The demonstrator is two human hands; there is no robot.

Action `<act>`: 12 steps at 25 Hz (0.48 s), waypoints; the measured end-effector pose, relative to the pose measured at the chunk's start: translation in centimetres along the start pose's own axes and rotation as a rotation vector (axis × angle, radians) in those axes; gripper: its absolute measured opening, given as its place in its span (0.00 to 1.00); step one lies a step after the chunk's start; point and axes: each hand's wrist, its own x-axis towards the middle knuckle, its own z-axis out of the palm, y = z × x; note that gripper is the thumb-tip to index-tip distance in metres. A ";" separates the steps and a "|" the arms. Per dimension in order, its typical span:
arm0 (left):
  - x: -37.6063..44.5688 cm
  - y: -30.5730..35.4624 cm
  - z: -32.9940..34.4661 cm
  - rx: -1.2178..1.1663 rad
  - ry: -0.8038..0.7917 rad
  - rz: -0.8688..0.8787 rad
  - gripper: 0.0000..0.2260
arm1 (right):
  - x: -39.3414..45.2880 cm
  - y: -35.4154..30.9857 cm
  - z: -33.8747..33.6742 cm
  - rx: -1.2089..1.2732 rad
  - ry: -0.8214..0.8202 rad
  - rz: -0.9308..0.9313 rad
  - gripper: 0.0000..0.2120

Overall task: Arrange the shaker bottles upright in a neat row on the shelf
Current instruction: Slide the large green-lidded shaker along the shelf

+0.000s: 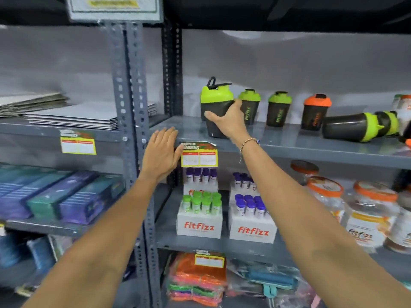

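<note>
The right hand (226, 121) clamped the seemingly light, rigid shaker bottle (216, 107) mid-body near the shelf (311, 150) front edge; left hand (161, 152) lay open.

Three shaker bottles (279, 108) stand upright along the shelf (289, 143); a green-lidded bottle (216, 110) stands nearer the front, two green-lidded ones (360, 126) lie toppled.

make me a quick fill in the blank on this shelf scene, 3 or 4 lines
1. The right hand grips a shaker bottle whose lid is ____ in colour.
2. The left hand rests flat and open at the front edge of the shelf, holding ____.
3. Among the upright bottles, only one has an ____ lid.
4. Far right, a green-lidded bottle is lying on its ____.

Missing words: green; nothing; orange; side
</note>
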 end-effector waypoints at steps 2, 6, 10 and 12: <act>0.2 0.2 0.9 -0.024 0.034 -0.036 0.24 | -0.3 -0.4 2.8 0.101 0.044 -0.007 0.35; 0.6 -0.7 1.9 -0.004 0.101 0.033 0.26 | 0.3 0.6 5.6 0.112 0.089 -0.049 0.43; 0.6 -1.3 2.9 0.007 0.223 0.071 0.23 | 2.3 1.3 6.2 0.094 -0.107 0.070 0.56; 0.5 -1.5 3.3 0.004 0.270 0.092 0.22 | 3.1 1.5 5.4 0.231 -0.274 0.169 0.60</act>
